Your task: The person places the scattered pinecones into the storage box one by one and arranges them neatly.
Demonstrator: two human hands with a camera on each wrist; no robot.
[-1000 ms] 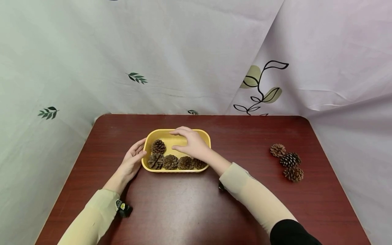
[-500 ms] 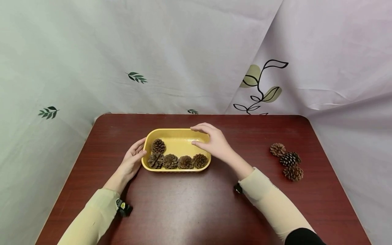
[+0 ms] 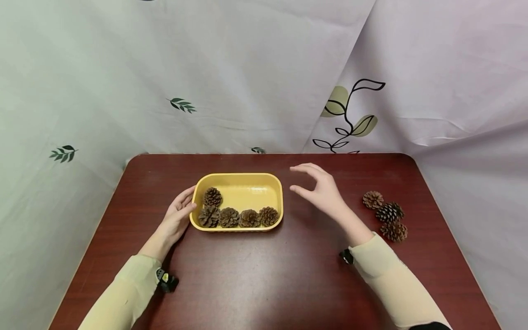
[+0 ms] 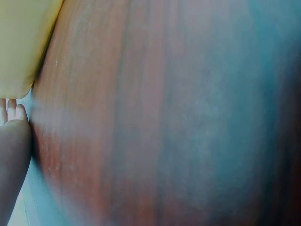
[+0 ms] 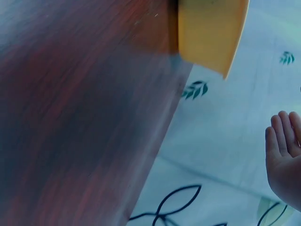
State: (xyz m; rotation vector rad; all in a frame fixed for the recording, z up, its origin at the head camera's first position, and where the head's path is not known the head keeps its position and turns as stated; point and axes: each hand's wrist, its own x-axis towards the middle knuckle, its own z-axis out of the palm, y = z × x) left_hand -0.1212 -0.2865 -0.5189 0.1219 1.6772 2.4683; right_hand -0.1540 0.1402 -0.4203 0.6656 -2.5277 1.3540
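In the head view a yellow rectangular bin with rounded corners stands on the table. A row of pine cones lies along its near side, with one more pine cone at the left end. My left hand rests against the bin's left end, its fingers along the outer wall and the thumb at the rim. In the left wrist view its fingertips meet the bin's wall. Right of the bin, my right hand hovers over the table, thumb and fingers spread apart with nothing between them.
Three loose pine cones sit in a cluster on the right side of the dark red table. Behind the table's back edge hangs a pale cloth with leaf prints.
My right hand has drawn out from over the bin and moved right, uncovering the pine cone in the near right corner. The left hand has stayed at the bin's left end.
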